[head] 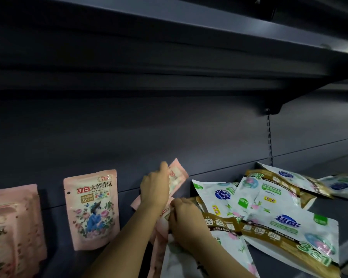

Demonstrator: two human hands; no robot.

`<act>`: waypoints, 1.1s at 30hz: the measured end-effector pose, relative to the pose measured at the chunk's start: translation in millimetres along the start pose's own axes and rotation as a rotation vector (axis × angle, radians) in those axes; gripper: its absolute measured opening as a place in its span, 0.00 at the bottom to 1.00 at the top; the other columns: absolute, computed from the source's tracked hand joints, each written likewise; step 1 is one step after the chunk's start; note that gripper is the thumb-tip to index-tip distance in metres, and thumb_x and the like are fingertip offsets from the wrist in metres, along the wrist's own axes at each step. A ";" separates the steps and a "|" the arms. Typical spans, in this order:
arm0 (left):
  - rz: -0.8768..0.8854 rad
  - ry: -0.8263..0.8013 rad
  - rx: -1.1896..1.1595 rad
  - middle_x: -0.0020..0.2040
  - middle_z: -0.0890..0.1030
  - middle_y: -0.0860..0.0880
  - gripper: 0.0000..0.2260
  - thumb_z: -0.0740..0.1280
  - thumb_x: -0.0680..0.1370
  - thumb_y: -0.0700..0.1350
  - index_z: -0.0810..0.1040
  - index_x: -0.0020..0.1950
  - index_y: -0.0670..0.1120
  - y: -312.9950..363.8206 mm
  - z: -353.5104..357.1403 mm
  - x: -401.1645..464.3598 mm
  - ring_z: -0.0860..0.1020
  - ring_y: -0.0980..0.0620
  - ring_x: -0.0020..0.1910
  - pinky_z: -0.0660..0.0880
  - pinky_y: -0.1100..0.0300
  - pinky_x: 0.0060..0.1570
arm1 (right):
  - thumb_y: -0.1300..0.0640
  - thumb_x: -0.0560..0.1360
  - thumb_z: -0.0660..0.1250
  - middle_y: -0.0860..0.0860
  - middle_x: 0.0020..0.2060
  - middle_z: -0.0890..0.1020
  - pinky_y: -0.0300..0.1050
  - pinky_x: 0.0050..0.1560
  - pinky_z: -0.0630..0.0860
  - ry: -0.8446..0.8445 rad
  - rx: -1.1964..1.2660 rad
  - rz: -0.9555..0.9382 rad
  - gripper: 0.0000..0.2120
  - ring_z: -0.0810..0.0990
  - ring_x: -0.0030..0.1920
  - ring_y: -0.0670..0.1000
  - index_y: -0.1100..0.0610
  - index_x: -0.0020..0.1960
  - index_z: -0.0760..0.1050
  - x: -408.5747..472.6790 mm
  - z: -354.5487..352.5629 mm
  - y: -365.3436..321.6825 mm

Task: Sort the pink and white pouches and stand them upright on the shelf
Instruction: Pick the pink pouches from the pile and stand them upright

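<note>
On a dim, dark-grey store shelf (319, 221) beneath another shelf board, a person's left hand (155, 187) grips a tilted pink pouch (177, 177) by its edge, seemingly to stand it beside the upright pink pouch (91, 209) against the back panel. The right hand (184, 217) pinches another pink pouch at the edge of the jumbled white pouches (269, 209), apparently freeing it for sorting.
</note>
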State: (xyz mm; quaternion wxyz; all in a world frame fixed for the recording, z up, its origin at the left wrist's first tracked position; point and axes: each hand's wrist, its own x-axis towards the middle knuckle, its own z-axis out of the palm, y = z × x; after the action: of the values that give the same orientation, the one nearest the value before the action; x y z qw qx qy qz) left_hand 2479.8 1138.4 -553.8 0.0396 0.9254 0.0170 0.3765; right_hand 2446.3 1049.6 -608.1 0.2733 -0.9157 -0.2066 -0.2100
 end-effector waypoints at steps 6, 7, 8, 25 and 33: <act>-0.040 0.285 -0.484 0.45 0.79 0.39 0.08 0.53 0.82 0.46 0.60 0.47 0.43 -0.7 -36.9 -3.0 0.79 0.39 0.41 0.70 0.51 0.32 | 0.51 0.73 0.69 0.55 0.69 0.68 0.47 0.66 0.70 0.159 0.812 0.225 0.36 0.70 0.67 0.52 0.55 0.74 0.54 1.6 -14.8 3.2; -0.061 0.335 -0.605 0.41 0.78 0.40 0.09 0.55 0.82 0.46 0.60 0.45 0.43 -1.1 -40.2 -2.6 0.78 0.41 0.37 0.71 0.52 0.29 | 0.51 0.71 0.72 0.55 0.72 0.64 0.51 0.69 0.68 0.143 0.988 0.240 0.44 0.67 0.70 0.53 0.52 0.76 0.47 1.7 -19.9 3.9; -0.089 0.362 -0.714 0.38 0.77 0.42 0.09 0.57 0.81 0.46 0.62 0.45 0.43 -1.8 -42.2 -1.5 0.77 0.44 0.34 0.71 0.55 0.27 | 0.51 0.69 0.75 0.56 0.73 0.61 0.54 0.69 0.68 0.110 1.114 0.246 0.50 0.66 0.71 0.54 0.48 0.76 0.41 1.4 -25.4 4.6; -0.245 -0.291 -1.076 0.45 0.84 0.51 0.09 0.72 0.72 0.37 0.78 0.47 0.48 -29.6 -85.5 -57.6 0.83 0.59 0.40 0.79 0.66 0.40 | 0.61 0.76 0.65 0.61 0.52 0.84 0.52 0.49 0.82 -0.236 1.607 0.197 0.12 0.84 0.51 0.59 0.62 0.59 0.74 -7.1 -50.4 -3.2; -0.452 0.126 -0.885 0.51 0.81 0.50 0.10 0.66 0.76 0.37 0.77 0.55 0.47 -62.6 -69.4 -106.8 0.80 0.53 0.50 0.78 0.61 0.46 | 0.57 0.73 0.69 0.51 0.49 0.82 0.40 0.43 0.77 -0.119 0.740 0.211 0.11 0.81 0.46 0.50 0.57 0.54 0.74 5.1 -17.2 -60.3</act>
State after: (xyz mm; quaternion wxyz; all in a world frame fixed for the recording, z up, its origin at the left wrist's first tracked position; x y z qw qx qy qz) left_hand 2354.7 1198.5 -584.0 0.5080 0.7684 0.0579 0.3848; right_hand 2416.0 1087.0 -567.5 0.5928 -0.7820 -0.1888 -0.0385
